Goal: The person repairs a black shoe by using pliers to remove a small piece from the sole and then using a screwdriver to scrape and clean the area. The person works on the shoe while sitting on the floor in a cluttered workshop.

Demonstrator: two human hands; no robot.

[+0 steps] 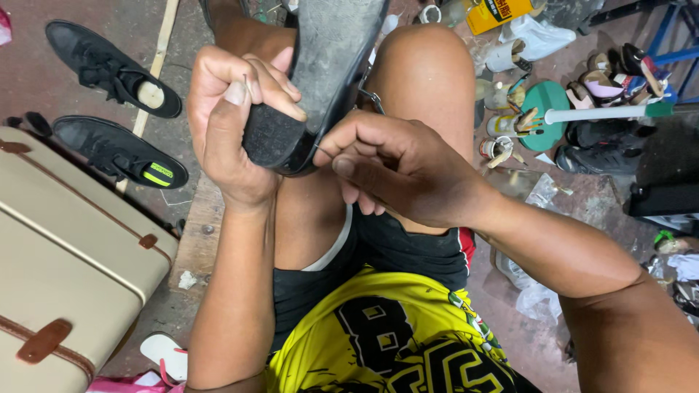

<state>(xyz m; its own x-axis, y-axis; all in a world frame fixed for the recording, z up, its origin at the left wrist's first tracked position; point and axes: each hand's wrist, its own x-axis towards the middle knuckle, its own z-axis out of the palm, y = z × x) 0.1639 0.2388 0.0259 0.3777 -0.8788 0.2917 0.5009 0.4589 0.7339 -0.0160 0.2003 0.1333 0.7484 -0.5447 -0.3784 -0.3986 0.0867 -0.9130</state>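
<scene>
Black shoe [320, 73] in both hands.

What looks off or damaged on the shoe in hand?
The upturned shoe has a grey, scuffed sole. The left hand grips its black heel; the right hand pinches a thin needle-like pin at the heel edge. No tear is visible. Plastic bags and footwear litter the floor.

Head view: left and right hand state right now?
Left hand: closed around the heel of the black shoe.
Right hand: fingers pinched on a thin needle at the heel's edge.
</scene>
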